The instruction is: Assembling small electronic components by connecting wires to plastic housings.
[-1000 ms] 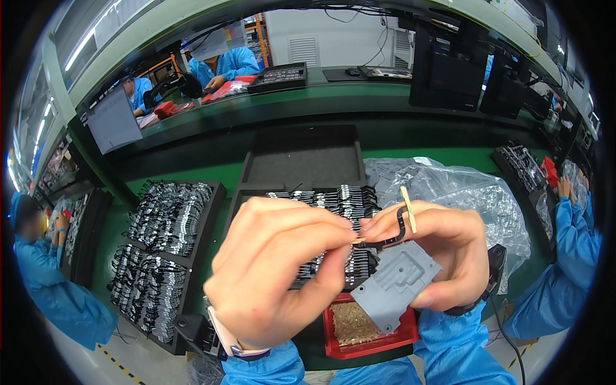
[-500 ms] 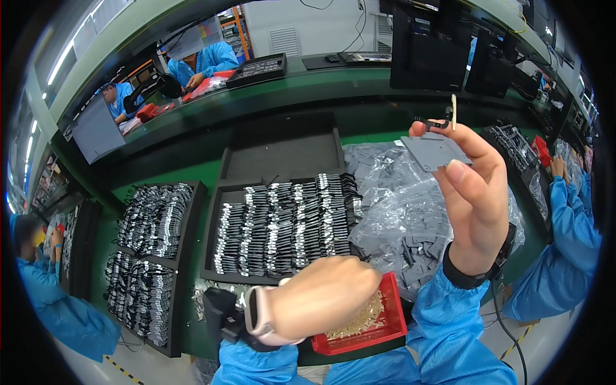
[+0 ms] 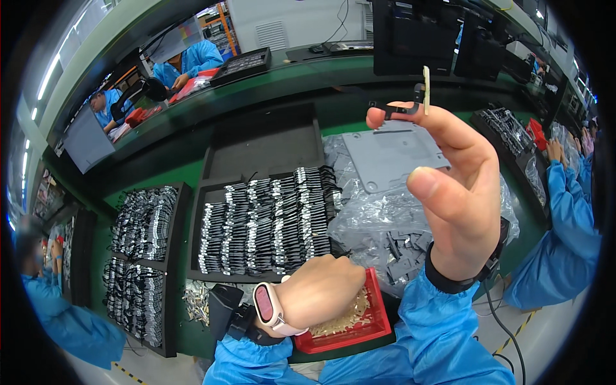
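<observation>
A long green workbench [image 3: 160, 173] runs across a factory hall, with dark monitors along its far edge and workers in blue coats seated on both sides. On it lie a wide black tray of black-and-white parts in rows [image 3: 260, 224], a crumpled clear plastic bag of grey pieces [image 3: 378, 218], and, at the near edge, a shallow red bin of pale yellow slivers [image 3: 359, 324].

The person's right hand [image 3: 455, 192] is raised upright well above the bench, wrist banded in black, thumb toward the camera. Its fingertips [image 3: 385, 115] pinch a flat grey plastic plate [image 3: 394, 154] behind the fingers, together with a small black clip [image 3: 401, 108] that bears a pale yellow sliver [image 3: 426, 90] standing upright at the very top of the grasp.

The left hand [image 3: 321, 292], wearing a pink wristwatch [image 3: 266, 308], is lowered into the red bin, fingers curled down among the slivers; whether it grips any cannot be told.
</observation>
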Demonstrator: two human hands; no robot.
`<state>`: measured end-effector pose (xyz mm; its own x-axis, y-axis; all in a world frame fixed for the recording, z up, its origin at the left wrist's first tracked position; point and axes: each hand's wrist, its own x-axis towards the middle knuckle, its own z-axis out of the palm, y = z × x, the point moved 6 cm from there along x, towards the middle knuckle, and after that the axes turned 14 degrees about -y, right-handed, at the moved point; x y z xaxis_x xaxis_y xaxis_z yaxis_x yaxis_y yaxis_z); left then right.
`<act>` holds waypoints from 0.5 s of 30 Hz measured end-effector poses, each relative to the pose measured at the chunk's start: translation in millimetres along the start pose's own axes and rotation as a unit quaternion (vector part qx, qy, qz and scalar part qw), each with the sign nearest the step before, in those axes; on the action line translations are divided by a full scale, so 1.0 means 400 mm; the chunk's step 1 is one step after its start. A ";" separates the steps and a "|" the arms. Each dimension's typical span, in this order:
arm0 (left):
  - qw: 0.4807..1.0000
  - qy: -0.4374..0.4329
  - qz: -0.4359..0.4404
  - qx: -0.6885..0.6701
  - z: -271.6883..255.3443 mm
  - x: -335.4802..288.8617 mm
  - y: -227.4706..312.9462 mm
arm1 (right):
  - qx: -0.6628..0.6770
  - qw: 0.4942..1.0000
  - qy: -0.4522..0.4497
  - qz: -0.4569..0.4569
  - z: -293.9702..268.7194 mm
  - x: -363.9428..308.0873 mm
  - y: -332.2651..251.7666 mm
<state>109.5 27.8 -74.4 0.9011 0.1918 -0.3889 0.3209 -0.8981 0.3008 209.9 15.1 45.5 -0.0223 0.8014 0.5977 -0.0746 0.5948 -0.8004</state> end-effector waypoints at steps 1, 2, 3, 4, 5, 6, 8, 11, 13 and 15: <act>1.000 0.000 0.000 0.000 -0.004 0.000 0.002 | 0.005 1.000 0.003 0.009 0.000 -0.001 0.001; 1.000 -0.013 -0.006 0.002 -0.007 0.001 0.003 | 0.006 1.000 0.003 0.008 0.001 -0.002 0.002; 1.000 -0.026 -0.012 0.004 -0.007 0.001 0.003 | 0.009 1.000 0.002 0.003 0.002 -0.002 0.003; 1.000 -0.026 -0.012 0.004 -0.006 0.000 0.002 | 0.012 1.000 0.000 -0.002 0.004 -0.002 0.003; 1.000 -0.020 -0.010 0.011 -0.007 -0.002 0.001 | 0.012 1.000 0.000 -0.002 0.005 -0.001 0.005; 1.000 -0.014 -0.007 0.017 -0.008 -0.004 0.001 | 0.013 1.000 -0.002 -0.003 0.007 -0.001 0.006; 1.000 -0.009 -0.004 0.009 -0.010 -0.007 -0.001 | 0.014 1.000 -0.004 -0.004 0.010 -0.001 0.007; 1.000 0.016 0.006 0.004 -0.011 -0.014 -0.006 | 0.007 1.000 -0.004 -0.002 0.013 -0.001 0.006; 0.999 0.037 0.012 0.007 -0.014 -0.019 -0.008 | -0.007 1.000 -0.010 -0.013 0.016 0.000 0.006; 1.000 0.028 0.004 0.001 -0.011 -0.019 -0.012 | -0.011 1.000 -0.010 -0.017 0.018 0.001 0.006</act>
<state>102.5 32.4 -69.1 0.9187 0.2067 -0.3365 0.3132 -0.9004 0.3019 202.5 16.5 44.0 -0.0394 0.7798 0.6248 -0.0535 0.6227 -0.7806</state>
